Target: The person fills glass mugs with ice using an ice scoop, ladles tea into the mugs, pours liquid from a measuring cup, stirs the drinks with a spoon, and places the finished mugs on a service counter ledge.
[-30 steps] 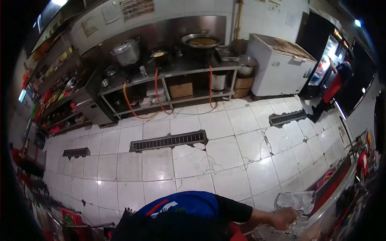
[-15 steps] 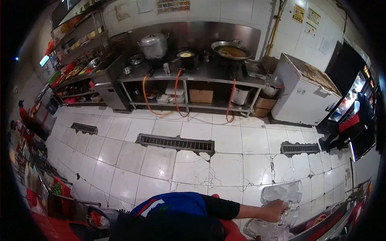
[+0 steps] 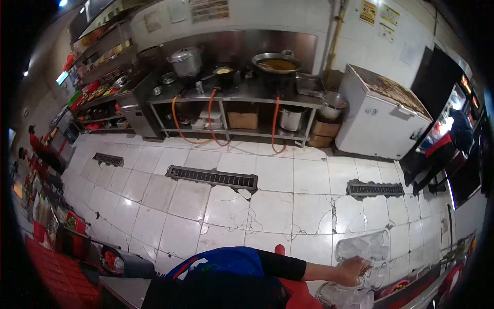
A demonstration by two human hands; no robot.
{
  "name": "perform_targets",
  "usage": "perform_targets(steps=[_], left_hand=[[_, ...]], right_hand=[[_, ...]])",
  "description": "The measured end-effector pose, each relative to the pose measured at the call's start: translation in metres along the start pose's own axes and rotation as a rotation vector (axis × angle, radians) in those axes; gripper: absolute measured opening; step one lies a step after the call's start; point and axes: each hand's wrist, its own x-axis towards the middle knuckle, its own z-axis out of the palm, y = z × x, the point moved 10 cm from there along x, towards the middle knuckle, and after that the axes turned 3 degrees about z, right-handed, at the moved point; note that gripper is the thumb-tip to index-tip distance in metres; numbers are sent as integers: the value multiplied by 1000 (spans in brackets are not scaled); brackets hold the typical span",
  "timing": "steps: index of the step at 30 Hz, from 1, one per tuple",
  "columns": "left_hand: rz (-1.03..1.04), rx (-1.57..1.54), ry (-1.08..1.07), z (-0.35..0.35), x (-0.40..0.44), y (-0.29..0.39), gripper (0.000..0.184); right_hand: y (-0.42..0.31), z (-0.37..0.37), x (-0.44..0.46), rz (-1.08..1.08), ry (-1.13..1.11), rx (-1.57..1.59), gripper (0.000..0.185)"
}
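Observation:
My right hand [image 3: 351,271] reaches out to the right, low in the head view. Its fingers are closed around the handles of several clear glass mugs [image 3: 363,248], bunched together. One mug points away from me above the hand, and others lie beside and below it. Whitish, ice-like shapes show inside the glass, but I cannot make out whether they are contents or reflections. My left hand is out of view. A blue shirt [image 3: 221,261] with a black sleeve covers my body.
Across the tiled floor [image 3: 180,198] stands a steel stove table [image 3: 242,95] bearing a lidded pot [image 3: 186,63], a frying pan [image 3: 224,71] and a wok [image 3: 278,64]. A chest freezer [image 3: 381,116] sits right of it. One person [image 3: 447,141] is by the lit fridge; others [image 3: 38,149] are far left.
My view has swung slightly to the right, so the stove and freezer appear further left. The right hand keeps hold of the mugs. The person by the fridge has shifted posture.

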Motion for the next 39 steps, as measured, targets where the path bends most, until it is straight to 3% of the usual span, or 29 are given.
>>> perform_targets(steps=[3,6,7,9,10,12,14,21,24,27,30,31,32,33,34,39], left_hand=[[1,25,-15,27,25,-9,24],[79,-2,-35,38,51,-1,24],[-21,9,-88,45,60,-3,22],[-32,25,-139,66,81,-17,22],[-73,76,-180,71,96,-2,25],[-97,-78,-174,90,116,-34,29],[-170,-215,-284,119,148,-34,32],[-120,-228,-550,233,262,-12,28],[-19,-290,-723,299,287,2,28],[-19,-274,-870,357,280,35,30],[-85,-339,-1024,415,254,65,32],[-56,-356,-1093,434,242,78,33],[-25,-373,-1157,452,229,90,33],[-14,-459,-1227,470,214,100,33],[131,-362,-1276,492,202,95,33],[188,-432,-1530,569,128,120,34]], right_hand=[[16,-51,-67,98,213,19,65],[29,-100,-176,257,593,31,65],[26,-110,-210,305,738,32,65],[24,-146,-205,186,890,528,80],[40,-157,-203,212,907,517,75],[42,-190,-206,237,1012,492,71],[-25,-237,-196,118,946,-272,67],[-4,-340,-232,197,1232,-392,73],[28,-359,-278,378,1236,-216,83],[2,-356,-335,365,1453,-473,96],[-13,-344,-366,383,1635,-562,97],[-11,-339,-380,595,1653,-676,94],[-6,-335,-394,610,1668,-687,94],[2,-312,-402,573,1777,-540,95],[19,-302,-424,527,1883,-385,96],[87,-233,-500,179,2278,425,99]])
